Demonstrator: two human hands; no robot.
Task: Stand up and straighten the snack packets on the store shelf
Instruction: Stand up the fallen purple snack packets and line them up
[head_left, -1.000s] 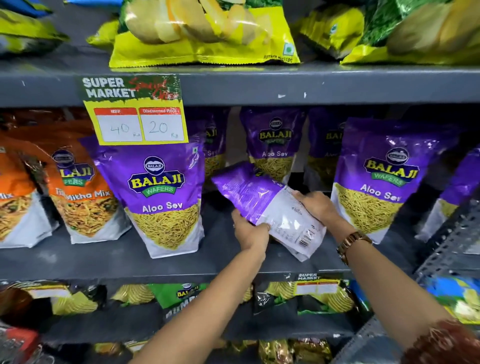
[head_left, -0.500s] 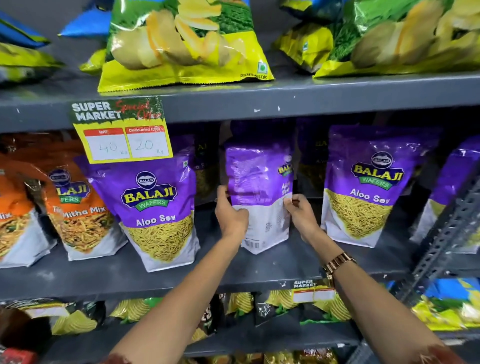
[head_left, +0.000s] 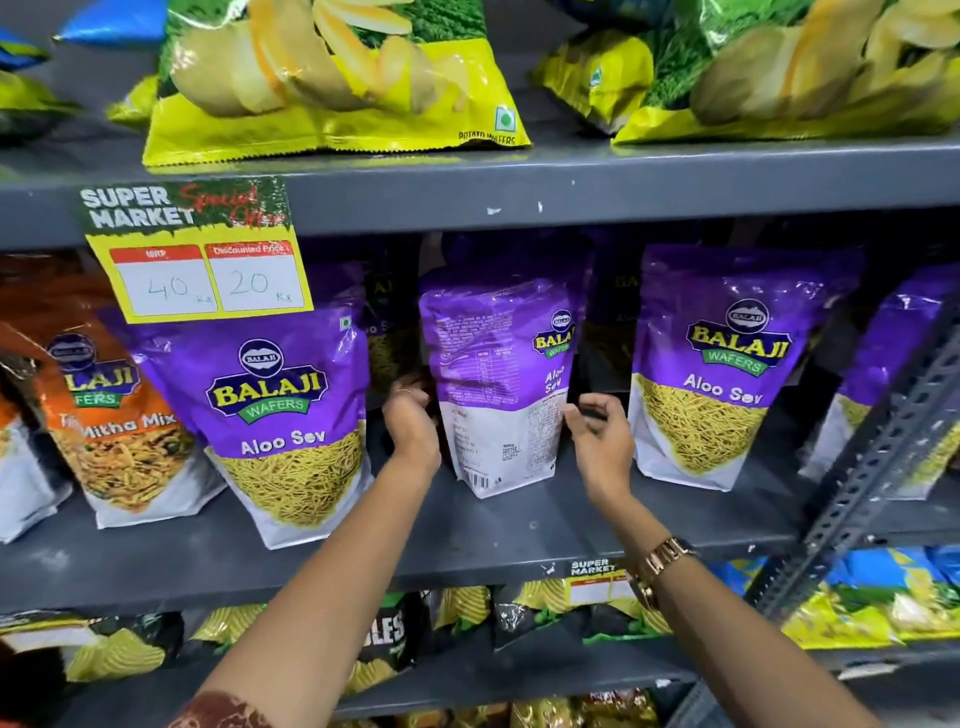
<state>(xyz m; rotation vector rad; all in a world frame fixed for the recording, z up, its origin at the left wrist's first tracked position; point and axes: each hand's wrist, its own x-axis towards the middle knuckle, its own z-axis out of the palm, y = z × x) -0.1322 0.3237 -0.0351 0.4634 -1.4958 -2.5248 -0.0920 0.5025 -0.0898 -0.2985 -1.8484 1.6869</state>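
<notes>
A purple Aloo Sev packet (head_left: 498, 384) stands upright in the middle of the grey shelf (head_left: 467, 535), turned so its printed back and one side face me. My left hand (head_left: 413, 423) is at its left edge with the fingers loosely curled. My right hand (head_left: 602, 434) is at its right edge, thumb and fingers apart. Neither hand grips the packet. Two more upright purple Aloo Sev packets flank it, one on the left (head_left: 275, 415) and one on the right (head_left: 727, 364). Further purple packets stand behind in shadow.
Orange Mitha Mix packets (head_left: 114, 415) stand at the far left. A yellow price tag (head_left: 202, 265) hangs from the upper shelf, which holds yellow-green wafer bags (head_left: 332, 78). A slotted metal upright (head_left: 878, 462) slants at the right. Chip packets (head_left: 395, 639) fill the lower shelf.
The packet went from lying tilted in both hands to standing upright on the shelf. Both hands have slipped down off its sides and loosened.
</notes>
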